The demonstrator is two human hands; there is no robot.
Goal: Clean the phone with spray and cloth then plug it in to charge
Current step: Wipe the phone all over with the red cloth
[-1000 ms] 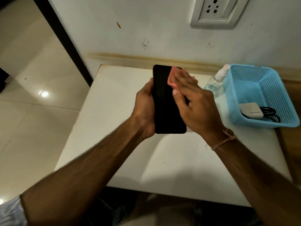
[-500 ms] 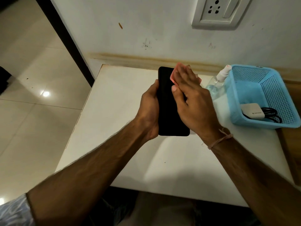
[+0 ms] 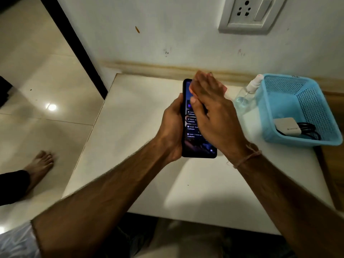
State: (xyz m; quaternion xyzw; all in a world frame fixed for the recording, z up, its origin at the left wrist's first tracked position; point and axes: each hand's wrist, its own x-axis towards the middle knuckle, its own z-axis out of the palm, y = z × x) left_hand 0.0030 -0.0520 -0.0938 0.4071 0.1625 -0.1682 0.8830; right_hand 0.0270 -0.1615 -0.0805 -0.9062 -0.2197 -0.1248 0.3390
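Note:
My left hand (image 3: 172, 125) grips the black phone (image 3: 193, 144) by its left edge, upright above the white table (image 3: 141, 108). The phone's screen is lit and shows notifications. My right hand (image 3: 210, 110) lies flat with straight fingers on the screen and presses a pink cloth (image 3: 224, 88) against it; only a corner of the cloth shows past the fingers. A clear spray bottle (image 3: 245, 95) with a white nozzle stands on the table just right of my hands. A white charger (image 3: 286, 126) with a black cable (image 3: 307, 130) lies in the blue basket (image 3: 316, 101).
A white wall socket with a switch (image 3: 249, 13) sits on the wall above the basket. The table's left edge drops to a tiled floor, where a person's bare foot (image 3: 40, 164) stands. A wooden surface (image 3: 333, 146) adjoins the table at the right.
The phone's screen has lit up; it was dark before. My right hand with the cloth has stayed at the upper part of the screen, shifting slightly.

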